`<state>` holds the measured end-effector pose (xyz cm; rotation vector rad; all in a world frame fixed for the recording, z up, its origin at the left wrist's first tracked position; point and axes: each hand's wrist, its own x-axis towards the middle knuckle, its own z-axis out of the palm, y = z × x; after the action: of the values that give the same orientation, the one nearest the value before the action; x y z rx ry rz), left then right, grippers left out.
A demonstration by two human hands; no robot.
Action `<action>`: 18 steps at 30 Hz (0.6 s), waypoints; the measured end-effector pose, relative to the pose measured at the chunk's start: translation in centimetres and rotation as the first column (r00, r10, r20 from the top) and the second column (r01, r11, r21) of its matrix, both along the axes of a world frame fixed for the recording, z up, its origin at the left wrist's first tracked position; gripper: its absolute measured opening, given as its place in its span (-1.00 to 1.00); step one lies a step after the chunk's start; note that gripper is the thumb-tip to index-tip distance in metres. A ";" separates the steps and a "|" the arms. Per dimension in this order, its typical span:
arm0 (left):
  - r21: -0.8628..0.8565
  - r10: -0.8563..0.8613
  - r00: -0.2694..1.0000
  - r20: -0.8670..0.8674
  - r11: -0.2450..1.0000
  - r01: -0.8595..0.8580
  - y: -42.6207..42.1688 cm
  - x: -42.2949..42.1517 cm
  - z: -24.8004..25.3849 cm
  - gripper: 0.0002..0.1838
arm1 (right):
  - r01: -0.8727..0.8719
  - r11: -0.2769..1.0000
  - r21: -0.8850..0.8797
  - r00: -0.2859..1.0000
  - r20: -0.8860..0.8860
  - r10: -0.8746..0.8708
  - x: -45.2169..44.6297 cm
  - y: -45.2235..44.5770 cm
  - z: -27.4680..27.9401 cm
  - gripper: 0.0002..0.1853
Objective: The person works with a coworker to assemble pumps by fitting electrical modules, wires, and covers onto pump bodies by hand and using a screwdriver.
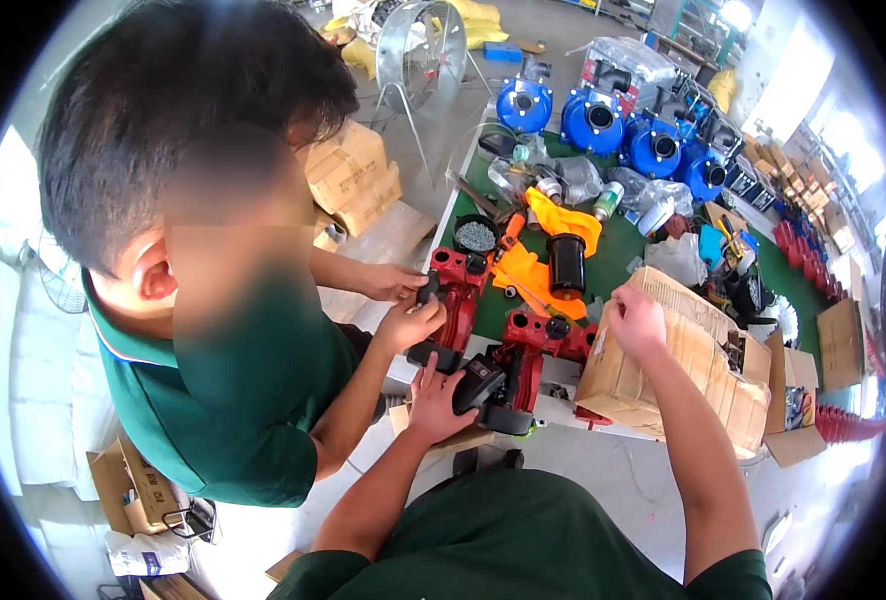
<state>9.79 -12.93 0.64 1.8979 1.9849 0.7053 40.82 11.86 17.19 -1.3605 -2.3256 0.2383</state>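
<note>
Right now you've got your left hand (441,408) low at the near edge of the worktop (615,250), fingers partly spread against a black block (479,382). That block sits just beside your left fingers, close against the red machine (526,362); this looks like steadying or positioning it. Whether the block is seated, you can't tell from here. Shifting it would call for a fuller wrap of those fingers and a straight line to the machine.

Over to your right hand (637,318): raised, fingers curled in, at the near-left part of the big carton (663,365). Whether it pinches a flap or something small, the view doesn't show.

Beyond your left hand, a co-worker's two hands (412,325) hold a small black part (429,288) at another red machine (454,305). Farther out, between your hands, stands a black cylinder (566,266) by an orange cloth (525,280).
</note>
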 end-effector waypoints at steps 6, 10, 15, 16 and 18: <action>-0.002 0.006 1.000 0.009 1.000 -0.006 0.1 0.0 -0.4 -0.12 | -0.007 1.000 0.016 1.000 0.000 0.007 0.0 -0.1 0.1 -0.87; -0.007 0.003 1.000 0.017 1.000 -0.003 0.2 -0.1 -0.5 -0.10 | -0.015 0.999 0.038 1.000 0.009 0.014 0.2 -0.1 -0.2 -0.87; -0.032 0.009 1.000 0.028 0.999 -0.008 0.2 0.0 -0.6 -0.09 | 0.003 1.000 0.013 1.000 0.017 -0.003 0.1 -0.6 0.0 -0.87; -0.038 0.010 1.000 0.030 0.999 -0.009 0.2 0.0 -0.6 -0.09 | 0.001 1.000 0.017 1.000 0.012 -0.001 0.1 -0.7 -0.1 -0.87; -0.043 0.009 0.999 0.035 0.999 -0.008 0.2 0.1 -0.6 -0.08 | -0.002 1.000 0.020 1.000 0.008 0.002 0.1 -0.9 0.0 -0.86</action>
<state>9.84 -12.71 0.07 1.8411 1.9718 0.6874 40.96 11.01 17.17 -1.3513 -2.3297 0.2104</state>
